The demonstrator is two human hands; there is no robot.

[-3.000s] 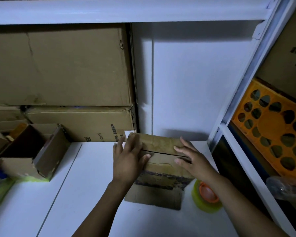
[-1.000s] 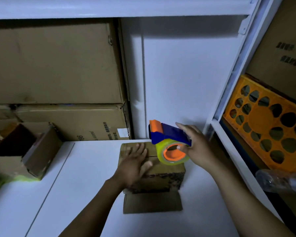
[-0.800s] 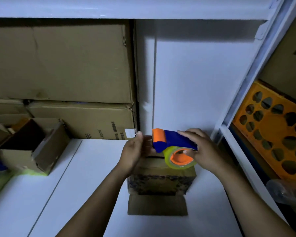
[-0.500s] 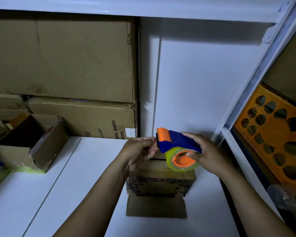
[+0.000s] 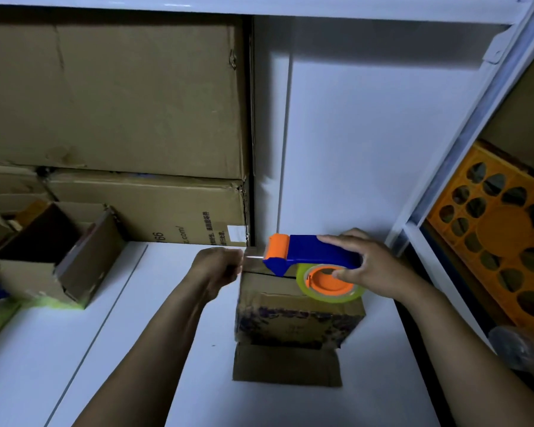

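Tape gun is in my right grip, fingers wrapped over the blue handle and thumb on the orange hub of the roll. I reckon that stops it freewheeling while I pull. My left grip is pinched on the loose tape end just off the orange roller, drawing it out leftward so there's a tail to stick down. Both hover right over the top of the small cardboard box, which sits on the white desk in front of me, top flaps folded shut and one flap lying flat toward me. The gun's low and lined up with the flap seam, so my guess is the next move is sticking the tail at the box's left edge and dragging right along the seam. Nothing's pressing the flaps down, so they might pop up. Further out, there are big cartons stacked at the back left, an open box on the left and an orange crate on the shelf to my right.
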